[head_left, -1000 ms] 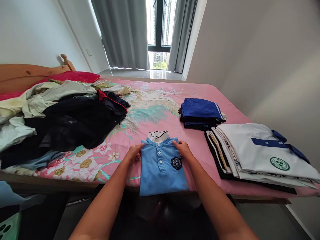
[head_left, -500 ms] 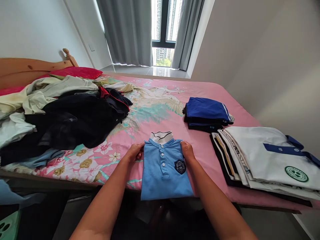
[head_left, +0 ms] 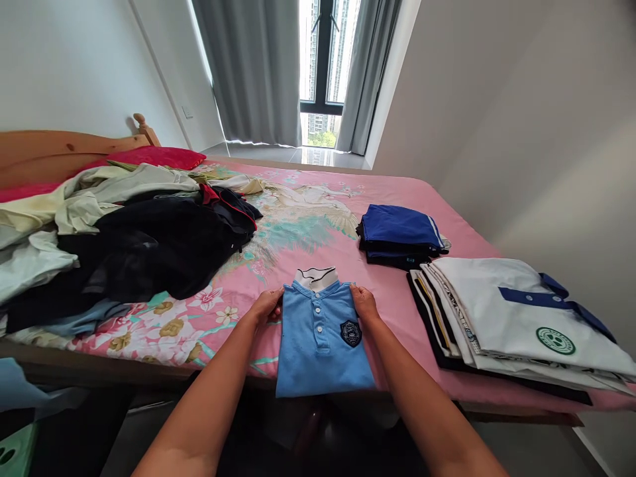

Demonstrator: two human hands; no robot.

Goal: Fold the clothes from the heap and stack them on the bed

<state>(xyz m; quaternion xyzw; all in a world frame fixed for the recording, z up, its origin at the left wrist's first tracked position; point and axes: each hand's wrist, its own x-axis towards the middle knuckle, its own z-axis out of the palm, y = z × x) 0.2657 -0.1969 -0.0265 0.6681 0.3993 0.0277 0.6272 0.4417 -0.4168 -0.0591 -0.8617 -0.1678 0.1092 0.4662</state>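
A light blue polo shirt (head_left: 303, 358) lies folded at the bed's near edge, front side up. Its white collar with a dark stripe points away from me, and a dark badge sits on its right side. At the shirt's left shoulder, my left hand (head_left: 268, 306) pinches the cloth. My right hand (head_left: 364, 302) is closed on the opposite shoulder. The lower edge of the shirt reaches slightly past the mattress edge. The fingertips under the fabric are partly hidden.
Loose clothes (head_left: 149, 245) are heaped on the left of the pink floral bed (head_left: 298, 258). To the right lie a stack of folded white and dark shirts (head_left: 497, 324) and, farther back, a folded blue and black pile (head_left: 400, 232). A wall runs along the right.
The camera view has tilted up and turned slightly right, so everything sits a little lower and farther left. Both hands keep their hold on the shirt, which looks unchanged.
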